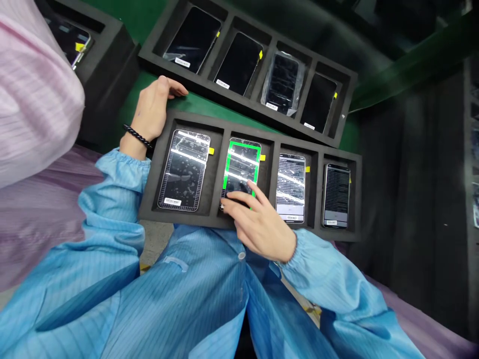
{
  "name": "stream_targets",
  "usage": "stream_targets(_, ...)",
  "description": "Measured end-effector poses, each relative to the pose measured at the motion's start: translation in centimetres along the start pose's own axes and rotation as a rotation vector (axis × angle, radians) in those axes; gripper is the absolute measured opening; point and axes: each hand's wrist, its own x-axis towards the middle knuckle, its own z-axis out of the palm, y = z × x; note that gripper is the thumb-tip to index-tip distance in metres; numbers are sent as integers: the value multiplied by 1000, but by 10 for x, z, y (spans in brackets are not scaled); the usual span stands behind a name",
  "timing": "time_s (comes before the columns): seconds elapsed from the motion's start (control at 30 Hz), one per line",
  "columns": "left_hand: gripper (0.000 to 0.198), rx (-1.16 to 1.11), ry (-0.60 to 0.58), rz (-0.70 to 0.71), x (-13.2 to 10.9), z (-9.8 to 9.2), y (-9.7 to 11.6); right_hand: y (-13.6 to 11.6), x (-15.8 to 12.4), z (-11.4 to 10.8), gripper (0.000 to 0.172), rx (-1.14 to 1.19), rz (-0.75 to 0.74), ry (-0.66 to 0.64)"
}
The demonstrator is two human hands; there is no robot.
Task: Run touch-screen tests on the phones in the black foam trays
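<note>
My right hand is over the second phone from the left, its fingers apart and a fingertip at the lower part of the screen. That screen shows a green band along its top and sides; my hand hides its lower right. The phone lies in a black foam tray with several compartments. Beside the tray's upper left corner rests my left hand, fingers loosely extended and holding nothing. The leftmost phone shows a grid along its edges. Lines of text fill the third phone and the rightmost phone.
A second black foam tray behind holds several dark phones, one in a clear wrapper. Another foam tray stands at the upper left on the green table. A person's pink sleeve reaches close on the left.
</note>
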Motion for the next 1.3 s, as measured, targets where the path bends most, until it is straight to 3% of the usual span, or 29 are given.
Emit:
stream_targets(0.13,84,-6,-11,-13,0,0,1,-9,-9,2,36,54,-38,-12)
stream_targets(0.37,95,20,-7,-35,0,-1,0,2,-5,-2,35,64,-54,68)
stream_targets(0.53,87,4,-3,2,2,-1,-5,7,-2,4,34,18,-98,73)
stream_targets(0.97,93,3,36,34,0,3,-2,11,-5,6,31,2,-176,77)
stream_targets(1.2,93,9,20,28,0,0,0,15,-20,0,33,29,-102,51)
stream_targets(1.3,93,16,16,24,-1,0,2,14,-14,5,33,18,-139,72)
